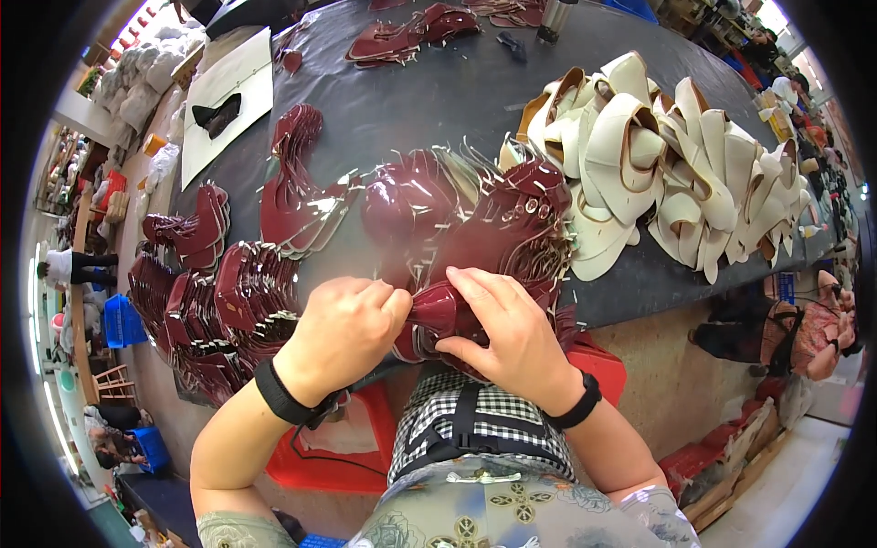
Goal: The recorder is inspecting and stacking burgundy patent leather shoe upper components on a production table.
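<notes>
A glossy dark red shoe upper piece (437,309) is bunched between my two hands at the table's near edge. My left hand (352,324) is closed in a fist around its left end. On its right side, my right hand (512,342) grips it between the thumb and the straighter fingers. Just beyond my hands lies a heap of dark red shoe uppers (512,219) with pale thread ends sticking out. Stacks of matching dark red pieces (260,292) stand beside my left hand. My fingers hide part of the held piece.
Cream shoe uppers (630,155) are piled on the right of the dark table (365,110). A white board (228,142) with a black piece lies far left. More dark red pieces (406,36) and a metal cylinder (554,20) sit at the back. Red stools (356,457) stand below the edge.
</notes>
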Demonstrator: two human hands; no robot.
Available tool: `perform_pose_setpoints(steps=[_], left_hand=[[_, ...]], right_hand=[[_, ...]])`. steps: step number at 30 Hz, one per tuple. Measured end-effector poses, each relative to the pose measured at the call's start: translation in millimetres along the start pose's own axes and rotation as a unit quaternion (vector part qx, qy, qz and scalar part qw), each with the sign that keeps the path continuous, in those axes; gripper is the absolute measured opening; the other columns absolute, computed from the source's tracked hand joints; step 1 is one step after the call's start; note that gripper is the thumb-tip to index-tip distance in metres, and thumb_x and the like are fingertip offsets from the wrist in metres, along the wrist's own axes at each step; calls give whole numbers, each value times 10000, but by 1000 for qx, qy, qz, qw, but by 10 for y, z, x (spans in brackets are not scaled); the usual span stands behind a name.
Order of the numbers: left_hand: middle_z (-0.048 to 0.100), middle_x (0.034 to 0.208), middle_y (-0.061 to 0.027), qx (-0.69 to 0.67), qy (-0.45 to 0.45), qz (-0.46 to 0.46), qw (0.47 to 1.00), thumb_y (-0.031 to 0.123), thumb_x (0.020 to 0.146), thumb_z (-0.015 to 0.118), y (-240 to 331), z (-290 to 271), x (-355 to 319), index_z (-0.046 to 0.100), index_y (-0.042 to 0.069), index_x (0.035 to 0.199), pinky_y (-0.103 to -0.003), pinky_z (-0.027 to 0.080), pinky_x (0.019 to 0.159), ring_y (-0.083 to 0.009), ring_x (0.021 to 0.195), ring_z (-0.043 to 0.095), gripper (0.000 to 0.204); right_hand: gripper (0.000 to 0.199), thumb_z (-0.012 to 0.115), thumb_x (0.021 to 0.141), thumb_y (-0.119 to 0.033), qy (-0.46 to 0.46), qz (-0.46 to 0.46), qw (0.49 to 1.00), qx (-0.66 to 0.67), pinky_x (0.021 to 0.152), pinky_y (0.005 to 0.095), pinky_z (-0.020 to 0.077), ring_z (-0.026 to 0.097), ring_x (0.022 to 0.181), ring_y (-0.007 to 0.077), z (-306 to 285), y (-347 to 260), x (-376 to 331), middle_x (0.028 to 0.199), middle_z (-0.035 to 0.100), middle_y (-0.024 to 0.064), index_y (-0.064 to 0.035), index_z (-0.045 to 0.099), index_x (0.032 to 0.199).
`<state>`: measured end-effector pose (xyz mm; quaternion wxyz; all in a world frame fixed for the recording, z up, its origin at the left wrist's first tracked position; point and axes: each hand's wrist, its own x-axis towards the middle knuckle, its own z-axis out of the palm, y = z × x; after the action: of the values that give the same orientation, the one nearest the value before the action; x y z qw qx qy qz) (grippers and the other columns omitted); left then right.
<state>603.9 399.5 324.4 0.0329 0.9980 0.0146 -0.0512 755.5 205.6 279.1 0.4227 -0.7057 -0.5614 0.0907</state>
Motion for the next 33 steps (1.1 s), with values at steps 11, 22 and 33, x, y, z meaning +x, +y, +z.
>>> perform_pose_setpoints(steps=[11,22,33], left_hand=[[680,1302,-151,-55,61,7,997,307,753,867,341,-81,52,592,-24,1392,-417,498,1082,-312,1233,638,771],[703,1002,-85,-39,-1,75,996,199,826,752,365,262,64,688,3,1153,-389,539,921,-244,972,676,387],[663,1350,-166,-76,106,-32,991,216,725,882,150,136,-463,549,-12,1466,-412,562,1020,-321,1217,667,844]], right_hand=[[736,875,753,-164,-33,-16,997,-65,1007,420,556,611,1177,341,-30,-79,-183,1311,618,171,26,586,1402],[602,850,762,-156,-51,-43,988,-140,918,375,581,635,1084,295,80,14,-304,1204,652,116,-7,656,1311],[684,910,721,-219,-31,10,994,-106,905,450,553,642,1026,343,-9,-139,-171,1161,662,150,-29,661,1329]])
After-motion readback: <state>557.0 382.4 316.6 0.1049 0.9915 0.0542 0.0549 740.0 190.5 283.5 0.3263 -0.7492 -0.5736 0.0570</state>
